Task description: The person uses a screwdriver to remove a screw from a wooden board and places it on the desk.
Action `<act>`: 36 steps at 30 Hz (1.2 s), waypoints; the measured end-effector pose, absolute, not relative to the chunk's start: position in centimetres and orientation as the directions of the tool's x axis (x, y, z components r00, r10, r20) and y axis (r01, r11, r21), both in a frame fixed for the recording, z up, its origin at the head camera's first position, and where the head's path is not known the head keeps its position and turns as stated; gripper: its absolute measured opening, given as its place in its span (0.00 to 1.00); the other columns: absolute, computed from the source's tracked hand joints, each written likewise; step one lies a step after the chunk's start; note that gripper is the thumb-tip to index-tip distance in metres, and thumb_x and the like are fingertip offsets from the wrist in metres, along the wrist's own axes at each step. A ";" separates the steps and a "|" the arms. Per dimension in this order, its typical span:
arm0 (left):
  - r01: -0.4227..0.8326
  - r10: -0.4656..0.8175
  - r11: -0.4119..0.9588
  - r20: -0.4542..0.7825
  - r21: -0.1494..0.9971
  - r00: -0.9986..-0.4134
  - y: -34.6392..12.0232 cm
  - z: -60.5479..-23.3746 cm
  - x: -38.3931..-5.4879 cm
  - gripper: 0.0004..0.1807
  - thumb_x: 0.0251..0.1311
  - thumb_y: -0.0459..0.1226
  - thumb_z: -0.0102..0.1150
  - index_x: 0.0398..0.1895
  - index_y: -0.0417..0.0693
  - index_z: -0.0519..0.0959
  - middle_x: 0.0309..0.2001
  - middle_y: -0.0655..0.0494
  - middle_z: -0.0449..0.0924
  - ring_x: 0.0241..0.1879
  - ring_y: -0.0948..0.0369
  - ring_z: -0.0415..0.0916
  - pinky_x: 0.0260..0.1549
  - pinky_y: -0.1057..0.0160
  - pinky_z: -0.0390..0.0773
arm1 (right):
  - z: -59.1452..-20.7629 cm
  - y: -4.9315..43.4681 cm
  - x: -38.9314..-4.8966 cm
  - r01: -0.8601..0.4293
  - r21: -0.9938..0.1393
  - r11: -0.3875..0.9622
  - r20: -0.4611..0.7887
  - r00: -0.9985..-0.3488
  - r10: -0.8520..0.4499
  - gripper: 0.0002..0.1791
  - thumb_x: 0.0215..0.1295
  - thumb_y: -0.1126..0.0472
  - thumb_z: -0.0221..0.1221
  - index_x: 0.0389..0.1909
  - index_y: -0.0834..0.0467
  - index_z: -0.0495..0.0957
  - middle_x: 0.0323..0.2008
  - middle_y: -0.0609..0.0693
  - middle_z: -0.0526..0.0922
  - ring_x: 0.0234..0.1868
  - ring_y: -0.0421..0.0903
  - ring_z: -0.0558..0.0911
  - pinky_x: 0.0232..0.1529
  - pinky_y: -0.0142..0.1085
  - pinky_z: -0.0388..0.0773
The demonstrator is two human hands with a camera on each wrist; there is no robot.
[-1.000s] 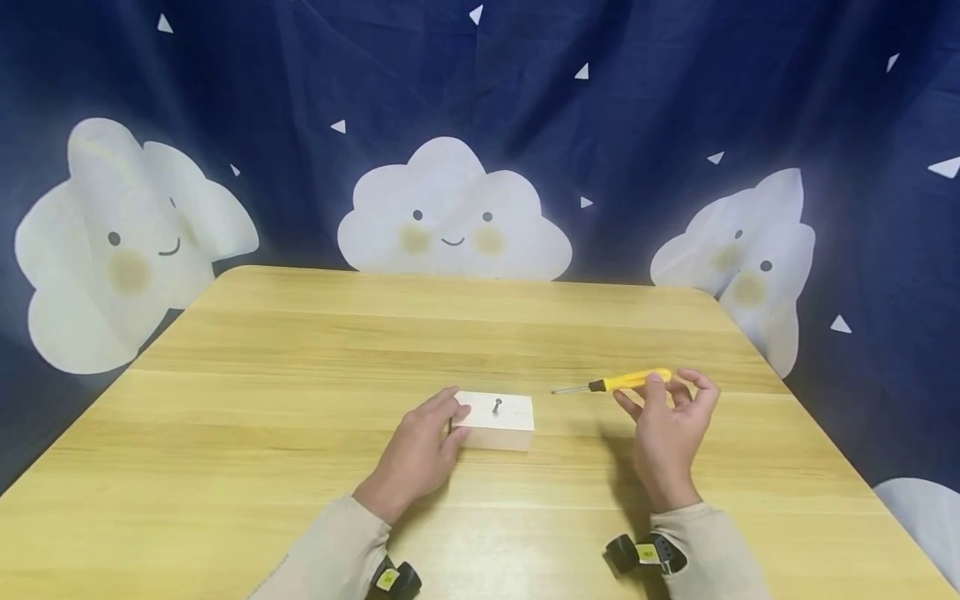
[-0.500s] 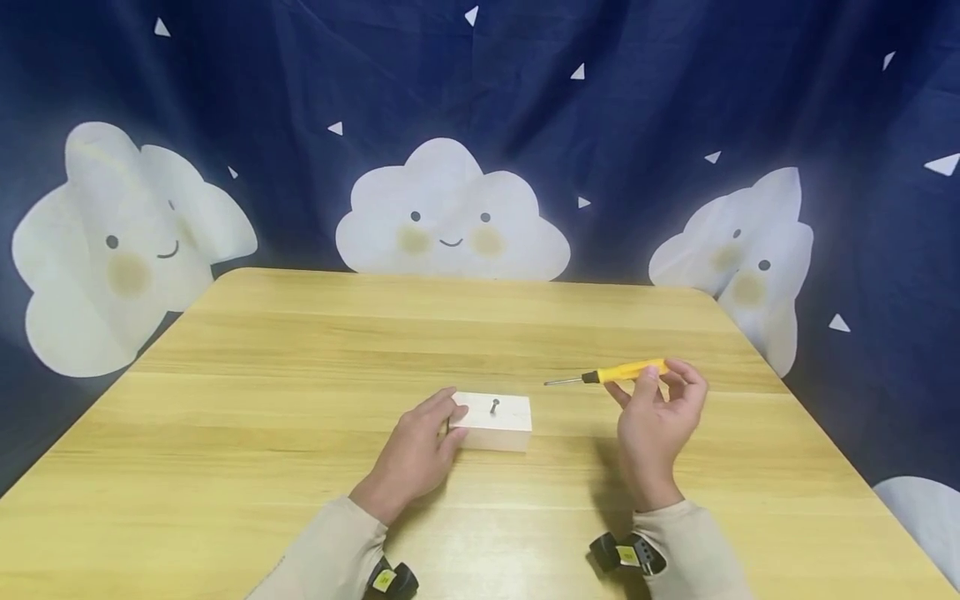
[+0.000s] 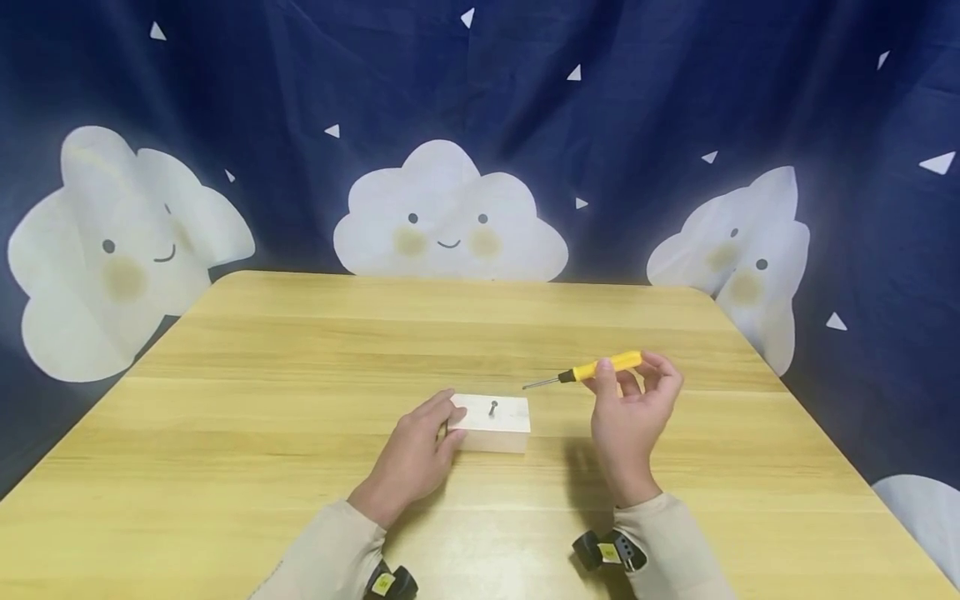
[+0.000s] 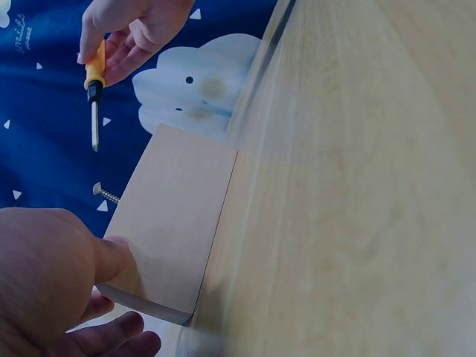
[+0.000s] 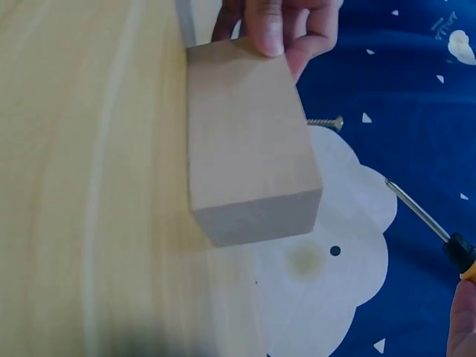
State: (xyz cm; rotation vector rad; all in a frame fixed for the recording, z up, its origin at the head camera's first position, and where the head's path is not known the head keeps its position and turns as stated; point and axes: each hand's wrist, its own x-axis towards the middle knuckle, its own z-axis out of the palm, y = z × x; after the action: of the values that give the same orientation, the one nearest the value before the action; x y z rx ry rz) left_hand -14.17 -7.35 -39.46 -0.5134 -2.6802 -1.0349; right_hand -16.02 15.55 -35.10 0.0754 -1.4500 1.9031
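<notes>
A pale wooden block (image 3: 491,440) lies on the table, and a screw (image 3: 492,408) sticks up from its top face. My left hand (image 3: 411,458) grips the block's left end, thumb on the near side. In the right wrist view the threads of the screw (image 5: 325,123) show between its head and the wood. My right hand (image 3: 633,425) holds a yellow-handled screwdriver (image 3: 603,367) between thumb and fingers, above the table to the right of the block. Its metal tip points left, apart from the screw. The left wrist view also shows the screwdriver (image 4: 95,82) clear of the block.
The wood-grain table (image 3: 300,358) stretches out on all sides of the block. Behind it hangs a dark blue curtain (image 3: 637,100) with white clouds and small triangles. A black strap with a small device (image 3: 609,552) sits on each wrist.
My right hand has moved left with the screwdriver, bringing the tip nearer the block and screw. The left hand stays on the block, which has not visibly moved on the table.
</notes>
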 end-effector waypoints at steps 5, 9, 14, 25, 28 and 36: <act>0.399 0.241 0.691 0.328 0.603 -0.913 -7.3 -39.4 -14.2 0.11 0.62 0.32 0.61 0.47 0.39 0.79 0.63 0.40 0.71 0.62 0.45 0.69 0.64 0.50 0.67 | -34.8 15.3 -16.3 -0.585 -0.805 -0.101 0.471 -0.734 0.489 0.24 0.62 0.79 0.55 0.55 0.68 0.55 0.45 0.57 0.66 0.37 0.50 0.79 0.38 0.40 0.86; 0.409 0.249 0.682 0.334 0.607 -0.909 -7.2 -39.5 -14.2 0.09 0.62 0.32 0.62 0.44 0.40 0.79 0.63 0.40 0.71 0.62 0.45 0.69 0.63 0.51 0.67 | -34.7 14.8 -16.4 -0.608 -0.786 -0.112 0.495 -0.727 0.476 0.23 0.62 0.79 0.55 0.54 0.66 0.57 0.44 0.57 0.65 0.36 0.48 0.79 0.38 0.39 0.86; 0.417 0.254 0.672 0.337 0.613 -0.906 -7.2 -39.7 -14.1 0.08 0.62 0.31 0.62 0.44 0.40 0.79 0.62 0.39 0.71 0.61 0.44 0.70 0.63 0.50 0.69 | -35.1 13.9 -16.2 -0.655 -0.748 -0.110 0.557 -0.709 0.432 0.22 0.60 0.80 0.54 0.51 0.64 0.60 0.44 0.57 0.64 0.35 0.46 0.78 0.37 0.38 0.86; 0.425 0.230 0.658 0.372 0.622 -0.899 -7.4 -39.3 -14.2 0.08 0.59 0.31 0.64 0.41 0.40 0.80 0.60 0.40 0.74 0.60 0.45 0.71 0.63 0.50 0.69 | -35.8 13.2 -16.5 -0.723 -0.686 -0.081 0.650 -0.659 0.377 0.21 0.60 0.75 0.59 0.51 0.65 0.63 0.44 0.57 0.68 0.37 0.47 0.78 0.37 0.34 0.85; 0.426 0.225 0.659 0.377 0.620 -0.898 -7.4 -39.3 -14.2 0.07 0.58 0.31 0.65 0.40 0.40 0.81 0.59 0.41 0.75 0.60 0.45 0.71 0.62 0.51 0.69 | -35.8 13.2 -16.5 -0.729 -0.681 -0.073 0.661 -0.654 0.369 0.21 0.60 0.75 0.60 0.51 0.65 0.63 0.44 0.56 0.68 0.37 0.46 0.78 0.37 0.34 0.85; 0.439 0.231 0.655 0.391 0.615 -0.891 -7.2 -39.4 -14.2 0.07 0.57 0.31 0.66 0.38 0.40 0.81 0.58 0.41 0.76 0.59 0.45 0.73 0.60 0.51 0.71 | -35.9 13.3 -16.6 -0.741 -0.668 -0.068 0.677 -0.643 0.358 0.22 0.58 0.80 0.58 0.51 0.69 0.62 0.42 0.55 0.67 0.36 0.44 0.79 0.36 0.35 0.86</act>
State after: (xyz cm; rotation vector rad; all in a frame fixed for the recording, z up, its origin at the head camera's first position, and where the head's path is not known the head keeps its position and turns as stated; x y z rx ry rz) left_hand -14.23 -7.20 -39.40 -0.5381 -2.5962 -1.0720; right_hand -16.58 13.33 -35.86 0.4336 -1.4323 1.8084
